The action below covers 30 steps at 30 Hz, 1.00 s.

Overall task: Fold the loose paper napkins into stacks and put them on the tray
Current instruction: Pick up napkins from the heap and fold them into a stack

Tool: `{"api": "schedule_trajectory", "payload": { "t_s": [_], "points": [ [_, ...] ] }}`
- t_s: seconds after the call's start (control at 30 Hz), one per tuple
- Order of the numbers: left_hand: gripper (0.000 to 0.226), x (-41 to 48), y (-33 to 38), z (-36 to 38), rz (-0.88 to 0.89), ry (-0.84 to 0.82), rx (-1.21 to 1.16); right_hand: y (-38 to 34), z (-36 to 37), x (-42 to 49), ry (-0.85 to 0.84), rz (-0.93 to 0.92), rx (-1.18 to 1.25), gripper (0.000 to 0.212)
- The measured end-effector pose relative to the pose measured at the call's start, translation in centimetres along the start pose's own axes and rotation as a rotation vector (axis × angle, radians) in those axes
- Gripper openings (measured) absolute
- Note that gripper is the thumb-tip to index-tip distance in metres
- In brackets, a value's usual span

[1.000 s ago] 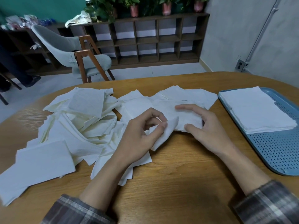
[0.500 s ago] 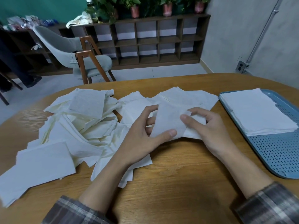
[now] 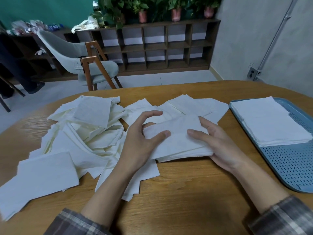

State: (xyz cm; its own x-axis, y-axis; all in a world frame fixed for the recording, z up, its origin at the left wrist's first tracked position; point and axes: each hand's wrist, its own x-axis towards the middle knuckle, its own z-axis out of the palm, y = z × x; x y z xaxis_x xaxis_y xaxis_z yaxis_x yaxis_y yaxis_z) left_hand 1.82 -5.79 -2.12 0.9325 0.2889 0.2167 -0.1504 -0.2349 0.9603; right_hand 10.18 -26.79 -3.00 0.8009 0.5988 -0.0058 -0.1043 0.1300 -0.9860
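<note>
We begin at the left, where a folded napkin (image 3: pixel 44 177) lies flat near the curved rim of the tabletop (image 3: pixel 186 206). Beside it sprawls the heap of loose napkins (image 3: pixel 84 133), crumpled and overlapping, its near corners running under our left forearm. Beyond the far rim a grey chair (image 3: pixel 74 55) stands on the floor. Behind it a dark shelf unit (image 3: pixel 152 46) lines the wall, with potted plants (image 3: pixel 142 12) on top.

In the middle our left hand (image 3: pixel 140 143) grips the stack of napkins (image 3: pixel 179 143), thumb pressed on its top sheet and fingers curled behind its left edge, the forefinger lifted. Our right hand (image 3: pixel 225 148) holds the other end, thumb on top and fingers wrapped round the right edge. The stack's near edge sits just above the wood – we cannot tell whether it touches. Just behind the hands a fan of flat napkins (image 3: pixel 194 106) crowds the far side.

At the right the blue perforated tray (image 3: pixel 291 168) lies against the tabletop's right rim. A squared pile of napkins (image 3: pixel 271 121) fills its far half, and its near half shows bare holes.

A strip of bare wood separates our right hand from the tray's left rim – nothing lies on it. The widest open wood lies at the near edge, between our forearms.
</note>
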Motion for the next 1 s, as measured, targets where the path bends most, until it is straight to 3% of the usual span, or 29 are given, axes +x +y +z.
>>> {"api": "schedule_trajectory", "payload": {
  "t_s": [0.3,0.5,0.6,0.7,0.77,0.87,0.93,1.0],
  "points": [
    [0.049,-0.1,0.0,0.2,0.007,-0.096,0.046,0.5,0.1,0.2,0.008,-0.015,-0.111,0.048],
    [0.050,-0.2,-0.7,0.5,0.021,-0.030,0.099,0.4,0.2,0.0,0.061,-0.082,-0.315,0.056],
    [0.050,-0.2,-0.6,0.7,0.039,0.018,0.185,0.2,-0.1,-0.1,0.037,-0.112,-0.149,0.071],
    [0.049,-0.3,0.2,0.5,-0.096,-0.086,-0.016,-0.1,-0.3,-0.1,0.032,-0.116,0.023,0.082],
    [0.045,-0.5,0.4,0.4,-0.139,-0.108,-0.101,0.1,-0.4,0.1,0.091,-0.135,-0.152,0.085],
    [0.044,-0.3,-0.4,0.5,-0.088,-0.032,-0.017,0.4,-0.3,0.3,0.092,-0.130,-0.194,0.070],
    [0.046,-0.1,-0.9,0.5,-0.048,-0.002,0.027,0.1,-0.2,0.1,0.019,-0.141,-0.166,0.046],
    [0.048,0.0,-1.2,0.5,-0.027,-0.012,0.026,0.1,-0.3,0.0,0.008,-0.152,-0.294,0.027]
  ]
}}
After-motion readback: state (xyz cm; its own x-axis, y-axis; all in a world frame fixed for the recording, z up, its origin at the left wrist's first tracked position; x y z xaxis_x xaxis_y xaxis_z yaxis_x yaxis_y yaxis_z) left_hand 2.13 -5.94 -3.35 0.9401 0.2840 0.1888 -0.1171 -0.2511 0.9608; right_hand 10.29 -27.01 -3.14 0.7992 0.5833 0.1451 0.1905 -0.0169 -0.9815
